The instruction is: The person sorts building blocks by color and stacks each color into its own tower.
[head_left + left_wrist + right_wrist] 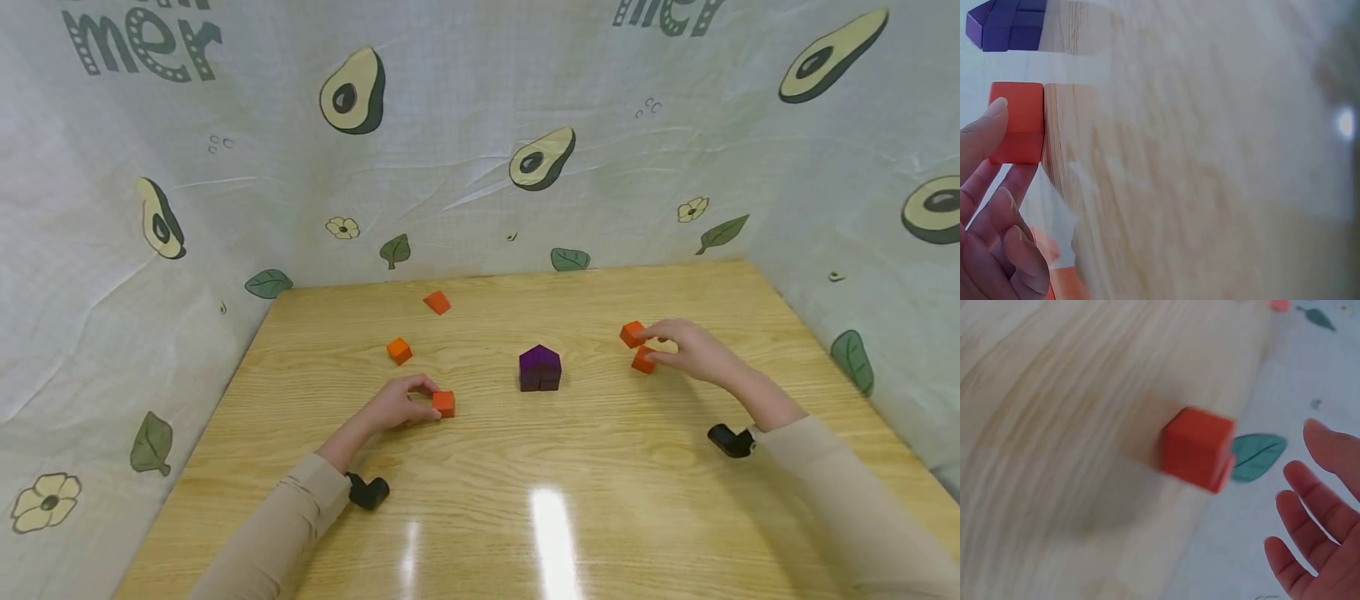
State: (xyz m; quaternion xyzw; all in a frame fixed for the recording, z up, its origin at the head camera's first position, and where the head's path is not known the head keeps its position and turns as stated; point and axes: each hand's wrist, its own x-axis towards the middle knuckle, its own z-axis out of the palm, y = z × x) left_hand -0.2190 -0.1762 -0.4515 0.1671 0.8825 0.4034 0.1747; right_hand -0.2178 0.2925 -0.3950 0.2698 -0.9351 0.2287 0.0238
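Observation:
Between thumb and fingers my left hand (402, 403) pinches a red block (443, 404) at the wooden table's surface, left of centre. In the left wrist view the thumb lies on one face of this block (1021, 122) and fingertips meet the opposite side. Over on the right, my right hand (688, 351) hovers beside two red blocks, one farther back (632, 334) and one nearer (643, 360). In the right wrist view its fingers (1319, 519) are spread and loosely bent, with a gap between them and a red cube (1194, 447).
A purple block house shape (540, 368) stands at mid-table between the hands. An orange cube (399, 351) lies beyond the left hand, and a red wedge-like block (437, 302) sits near the back edge. A patterned cloth (465, 167) hangs behind and along both sides.

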